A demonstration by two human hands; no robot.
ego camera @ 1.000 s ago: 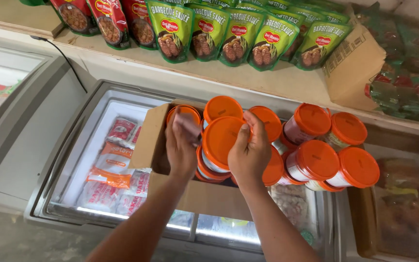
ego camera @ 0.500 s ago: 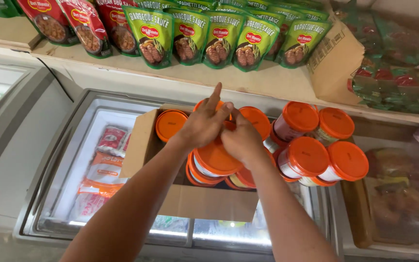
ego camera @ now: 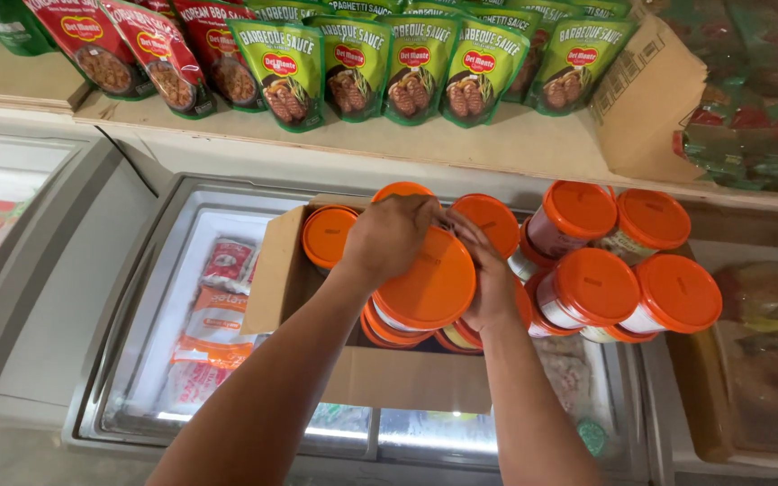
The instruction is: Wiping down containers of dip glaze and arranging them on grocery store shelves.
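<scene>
jars in box point(ego camera: 407, 335): hidden under hands | frozen packs point(ego camera: 213, 315): blurred behind glass | pouches point(ego camera: 92, 45): tops cropped

I count four orange-lidded jars point(ego camera: 587, 288) stacked outside one cardboard box point(ego camera: 407, 378), five green sauce pouches point(ego camera: 353, 67) (three red ones point(ego camera: 159, 54) beside).

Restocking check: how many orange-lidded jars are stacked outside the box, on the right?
4: two on top, two in front. More may be hidden beneath. Others sit in the box under both hands.
</scene>
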